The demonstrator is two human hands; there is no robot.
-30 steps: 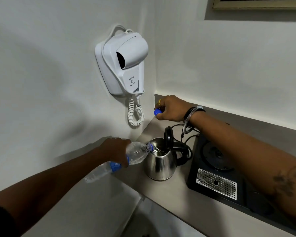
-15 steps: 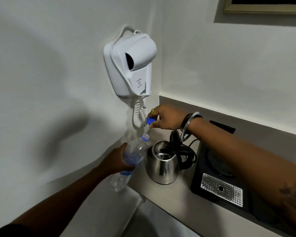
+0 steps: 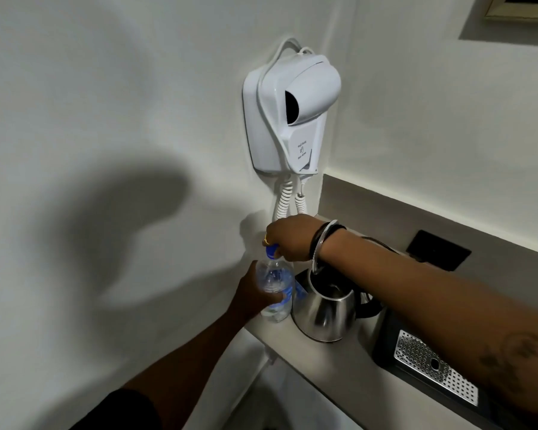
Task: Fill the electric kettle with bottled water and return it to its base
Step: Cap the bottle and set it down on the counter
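A clear plastic water bottle (image 3: pixel 274 287) stands upright at the counter's left end, gripped around its body by my left hand (image 3: pixel 255 297). My right hand (image 3: pixel 291 238) pinches the blue cap (image 3: pixel 271 251) on the bottle's neck. Just right of the bottle sits the steel electric kettle (image 3: pixel 325 315) on the counter with its lid open, partly hidden behind my right forearm. Its black handle points right. The kettle's base is hidden under my right arm.
A white wall-mounted hair dryer (image 3: pixel 289 116) with a coiled cord (image 3: pixel 284 198) hangs just above my right hand. A black tray with a perforated metal drip grate (image 3: pixel 435 366) lies right of the kettle. A black wall socket (image 3: pixel 438 249) sits behind. The counter edge (image 3: pixel 292 349) drops off in front.
The bottle went from tilted over the kettle's opening to upright beside it. My right hand brought the blue cap down onto the bottle's neck.
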